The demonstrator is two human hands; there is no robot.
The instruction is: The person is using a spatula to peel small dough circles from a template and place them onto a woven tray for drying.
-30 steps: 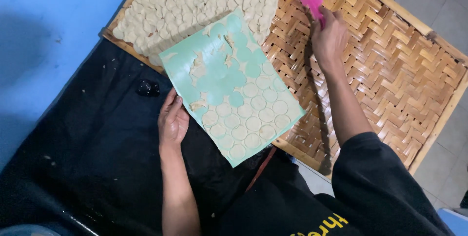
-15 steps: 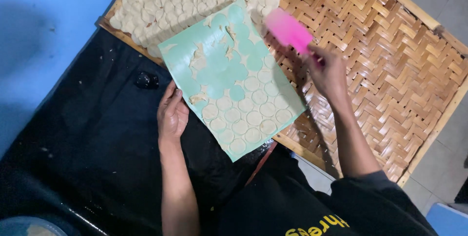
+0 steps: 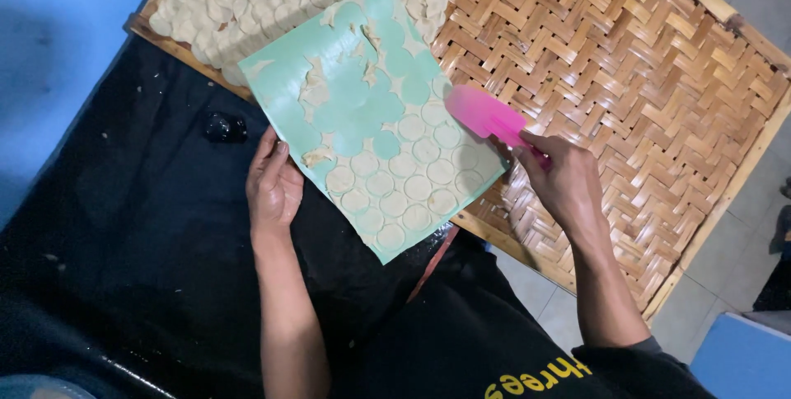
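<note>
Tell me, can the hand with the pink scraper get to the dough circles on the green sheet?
Probably yes. The right hand holds the pink scraper with its blade already at the green sheet edge, beside the dough circles, and nothing lies between them.

Mat (image 3: 362,119) overlaps tray (image 3: 659,102); dough rounds (image 3: 395,193) on mat.

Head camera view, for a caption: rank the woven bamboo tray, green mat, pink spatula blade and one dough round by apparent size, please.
1. Woven bamboo tray, though partly out of frame.
2. Green mat, held up nearer the camera, so its share looks inflated.
3. Pink spatula blade, in the right hand.
4. One dough round on the mat.
</note>
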